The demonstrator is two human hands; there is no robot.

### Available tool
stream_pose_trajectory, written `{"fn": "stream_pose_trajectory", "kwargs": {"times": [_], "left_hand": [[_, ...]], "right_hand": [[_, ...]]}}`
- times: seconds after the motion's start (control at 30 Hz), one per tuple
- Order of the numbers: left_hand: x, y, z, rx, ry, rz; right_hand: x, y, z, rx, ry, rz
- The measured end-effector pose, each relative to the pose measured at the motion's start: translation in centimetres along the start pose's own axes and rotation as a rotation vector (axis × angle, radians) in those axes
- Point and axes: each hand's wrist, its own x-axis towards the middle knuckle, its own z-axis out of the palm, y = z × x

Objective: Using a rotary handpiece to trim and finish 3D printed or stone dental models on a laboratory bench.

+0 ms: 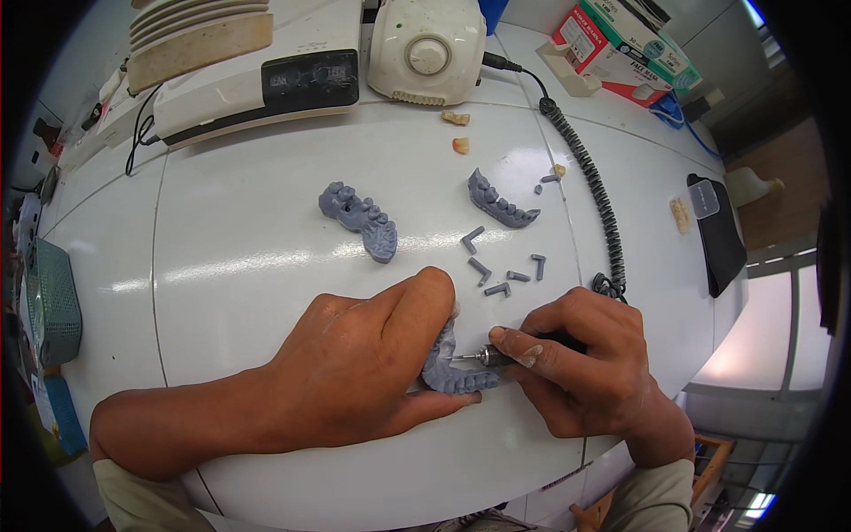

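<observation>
My left hand (363, 355) is closed round a grey dental arch model (461, 379), its thumb along the near side and its fingers over the far left part. In my right hand (594, 363) is a dark rotary handpiece (498, 356), gripped like a pen. Its thin metal bur reaches into the inner curve of the arch; whether it touches the surface I cannot tell. Beyond my hands lie two more grey dental models, one at the left (359, 222) and one at the right (501, 202). Several small grey L-shaped pegs (480, 270) lie scattered just beyond the handpiece.
A cream control box (427, 53) stands at the back, with a coiled black cord (589, 160) running down the right side. Left of it is a white machine (257, 97). Mask boxes (625, 49), a black pouch (718, 235) and a green basket (55, 301) stand around the edges.
</observation>
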Motion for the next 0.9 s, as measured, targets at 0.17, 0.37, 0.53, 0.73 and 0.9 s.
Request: {"fn": "stream_pose_trajectory", "kwargs": {"times": [0.17, 0.37, 0.53, 0.73, 0.9], "left_hand": [[-0.02, -0.05, 0.07, 0.001, 0.016, 0.011], [-0.04, 0.04, -0.01, 0.000, 0.002, -0.001], [-0.05, 0.02, 0.01, 0.006, -0.001, 0.007], [-0.11, 0.02, 0.05, 0.010, 0.000, 0.007], [-0.09, 0.04, 0.05, 0.001, -0.008, -0.005]], "right_hand": [[0.05, 0.07, -0.17, 0.003, -0.011, 0.002], [0.00, 0.05, -0.01, 0.003, -0.005, 0.000], [0.00, -0.01, -0.03, -0.005, 0.002, 0.015], [-0.03, 0.04, 0.07, -0.009, 0.010, 0.008], [-0.09, -0.07, 0.30, -0.011, 0.034, 0.006]]}}
